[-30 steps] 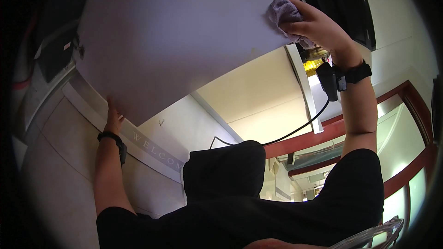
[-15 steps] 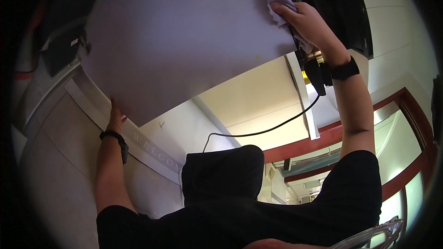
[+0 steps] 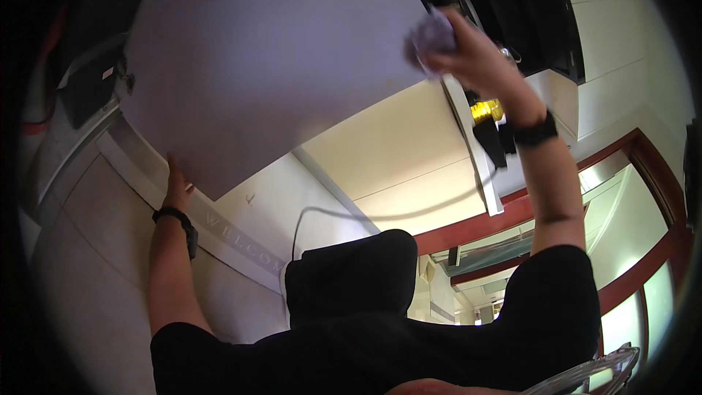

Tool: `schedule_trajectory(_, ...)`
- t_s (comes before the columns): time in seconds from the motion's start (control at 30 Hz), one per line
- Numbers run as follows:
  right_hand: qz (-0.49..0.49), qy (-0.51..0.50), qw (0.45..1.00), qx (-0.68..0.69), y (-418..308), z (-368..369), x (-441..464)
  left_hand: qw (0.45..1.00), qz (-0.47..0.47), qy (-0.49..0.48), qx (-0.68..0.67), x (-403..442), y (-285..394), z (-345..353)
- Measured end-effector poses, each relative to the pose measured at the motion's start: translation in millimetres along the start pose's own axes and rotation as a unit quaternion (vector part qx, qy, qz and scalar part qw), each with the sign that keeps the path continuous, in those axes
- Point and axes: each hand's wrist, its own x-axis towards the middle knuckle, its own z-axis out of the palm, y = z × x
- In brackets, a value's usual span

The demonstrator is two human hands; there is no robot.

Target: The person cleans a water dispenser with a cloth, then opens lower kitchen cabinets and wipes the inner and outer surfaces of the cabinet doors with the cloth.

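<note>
A large pale panel point(image 3: 278, 66) spans the upper left and middle of the view. At its lower left edge is my left hand point(image 3: 178, 181), closed on the edge, with part of its fingers hidden behind the panel. Near the panel's right edge, my right hand point(image 3: 479, 55) is closed on a crumpled greyish-purple cloth point(image 3: 433, 42). Both hand and cloth are smeared by motion, and the cloth is in front of the panel's right corner. Whether it touches the surface cannot be told.
A yellow object point(image 3: 486, 110) shows below my right hand. A dark cable point(image 3: 395, 216) loops across the middle. Black equipment point(image 3: 512, 7) is at the upper right, a red-brown frame point(image 3: 636, 281) at the right. A strip with "WELCOM" lettering point(image 3: 241, 238) runs at the lower left.
My right hand has moved down and slightly left with the cloth, after an upward move earlier. The yellow object shows more now. My left hand stays at the panel's edge.
</note>
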Motion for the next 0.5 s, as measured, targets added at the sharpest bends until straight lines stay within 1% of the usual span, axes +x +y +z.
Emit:
schedule_trajectory(0.03, -0.098, 0.058, 0.992, -0.050, 19.1, 6.2, -13.8, 1.000, 0.001, -0.001, -0.004, 1.5, -0.1, 0.1)
schedule_trajectory(0.07, 0.005, 0.069, 0.996, -0.051, 19.1, 10.2, -27.3, 1.000, 0.001, 0.008, 0.001, 2.9, -1.0, 0.4)
schedule_trajectory(0.13, -0.001, 0.106, 0.994, 0.019, 20.2, 20.5, -33.0, 1.000, -0.001, 0.017, 0.007, 5.2, -3.8, 0.5)
schedule_trajectory(0.2, 0.034, 0.101, 0.993, 0.054, 16.9, 17.0, -20.7, 1.000, 0.011, 0.018, 0.012, 5.0, -5.0, -1.3)
schedule_trajectory(0.23, -0.043, 0.135, 0.987, 0.074, 23.6, 19.7, -6.1, 1.000, 0.009, 0.020, 0.015, 0.3, -4.1, 0.1)
schedule_trajectory(0.27, 0.018, 0.137, 0.990, 0.030, 3.5, 19.1, 2.1, 1.000, 0.023, 0.003, 0.012, -8.5, -1.7, 2.7)
schedule_trajectory(0.3, 0.035, 0.106, 0.994, 0.000, -14.6, 14.5, 14.2, 0.999, 0.037, -0.015, 0.009, -13.9, -0.5, 2.9)
schedule_trajectory(0.33, 0.052, 0.076, 0.995, -0.030, -24.6, 11.2, 24.0, 0.999, 0.036, -0.013, 0.012, -13.9, -0.1, 2.1)
schedule_trajectory(0.37, 0.053, 0.077, 0.995, -0.028, -26.5, 12.2, 27.6, 0.999, 0.030, -0.015, 0.012, -12.5, 1.0, 2.7)
schedule_trajectory(0.43, 0.005, 0.091, 0.990, -0.110, -28.0, 14.3, 26.4, 0.999, 0.018, -0.022, 0.015, -11.4, -0.3, 3.8)
schedule_trajectory(0.47, 0.006, 0.090, 0.990, -0.113, -13.8, 13.8, 19.0, 1.000, 0.022, -0.019, 0.004, -11.1, 0.0, 4.5)
schedule_trajectory(0.5, -0.050, 0.116, 0.983, -0.132, 12.0, 13.4, 8.2, 0.999, 0.027, -0.014, -0.011, -10.3, -0.2, 4.2)
